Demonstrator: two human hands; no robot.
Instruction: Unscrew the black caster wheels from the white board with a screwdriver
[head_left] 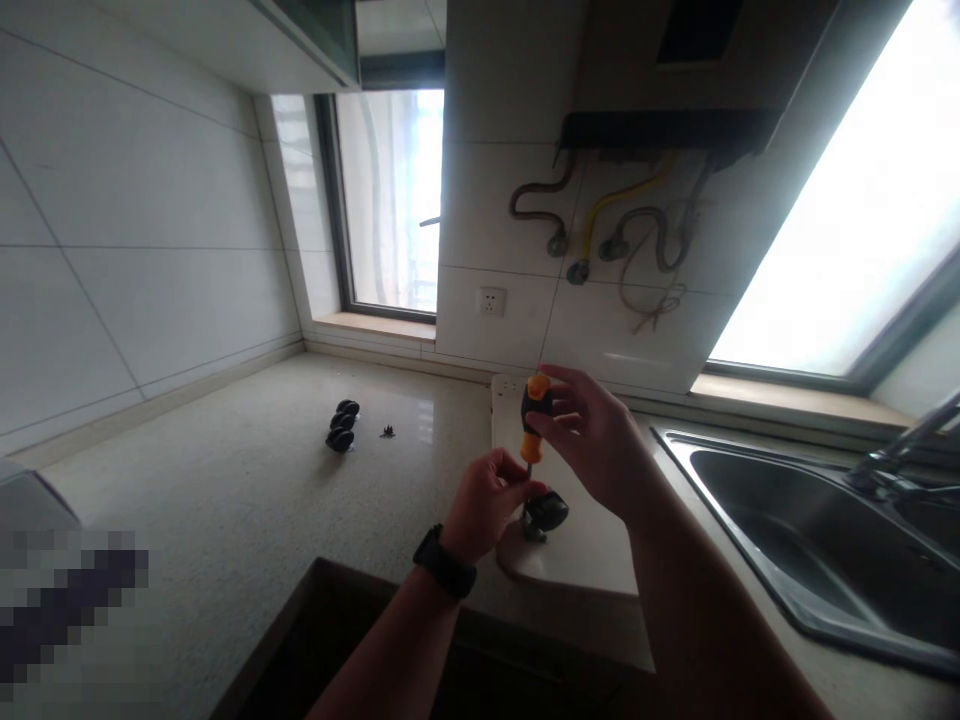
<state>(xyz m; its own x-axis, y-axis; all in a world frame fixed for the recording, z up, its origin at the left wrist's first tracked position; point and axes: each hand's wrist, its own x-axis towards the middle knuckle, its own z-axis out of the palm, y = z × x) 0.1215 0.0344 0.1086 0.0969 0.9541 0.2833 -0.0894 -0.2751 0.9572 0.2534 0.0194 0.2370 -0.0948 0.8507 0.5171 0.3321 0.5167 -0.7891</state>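
My right hand [589, 430] is closed around the black and orange handle of a screwdriver [532, 447], held upright with its shaft pointing down. Right below it, the thumb and fingers of my left hand [491, 500] are pinched together at the shaft's lower end. What lies between those fingertips is hidden. Just beside and beneath them is a black caster wheel [549, 511] with a metal bracket, on a white board with rounded corners [592, 555]. To the left on the countertop, several similar black caster wheels [341, 427] stand in a row, near a small cluster of dark screws [388, 432].
A steel sink [795, 560] with a faucet [892, 465] is at the right. The pale countertop [285, 480] has a dark opening [345, 640] at its front edge. Hoses [600, 215] hang from a wall unit above, near a wall socket [491, 301].
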